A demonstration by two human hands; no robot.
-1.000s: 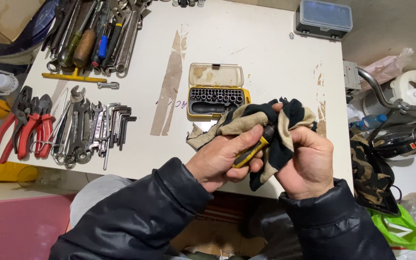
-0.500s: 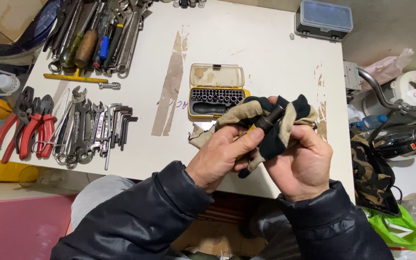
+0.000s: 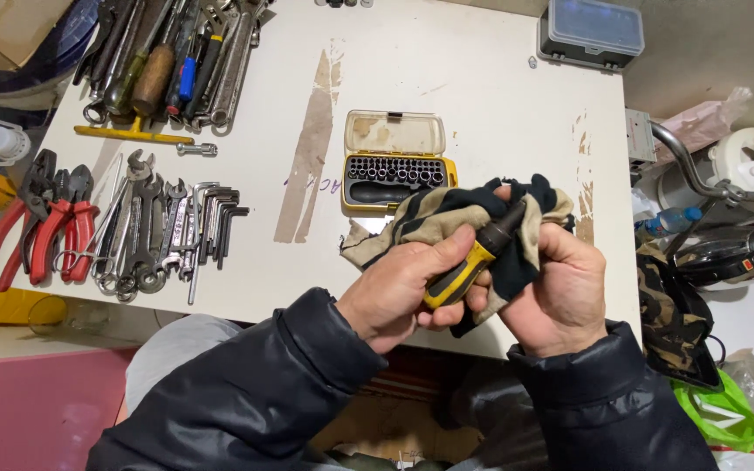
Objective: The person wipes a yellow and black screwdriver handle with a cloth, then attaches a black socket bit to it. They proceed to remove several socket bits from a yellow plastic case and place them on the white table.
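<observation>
Here you are holding one screwdriver handle (image 3: 473,257), yellow and black, in your left hand (image 3: 399,292); the fingers of that hand are curling tight around its yellow grip, with the thumb pressing along the top. Your right hand (image 3: 560,292) is gripping one cloth (image 3: 447,218), tan and black, with its fingers closed over the bunched fabric, and the black front end of the handle is poking up into that cloth. Both hands are hovering just over the near edge of the white surface (image 3: 482,96), close to your body, with the cloth's loose corner trailing down onto it.

Just behind the cloth, one yellow bit case (image 3: 394,161) is lying open, its clear lid folded back, a row of dark sockets and one black handle sitting inside. Far to the left, three red-handled pliers (image 3: 41,227) are lying side by side at the edge. Beside them a group of spanners (image 3: 137,231) is fanning out; I cannot count them exactly because they overlap. Next to those, a set of hex keys (image 3: 220,218) is lying in a row. At the far left corner a heap of wrenches and screwdrivers (image 3: 167,61) is piling up, and one grey plastic box (image 3: 591,30) is sitting at the far right corner.
</observation>
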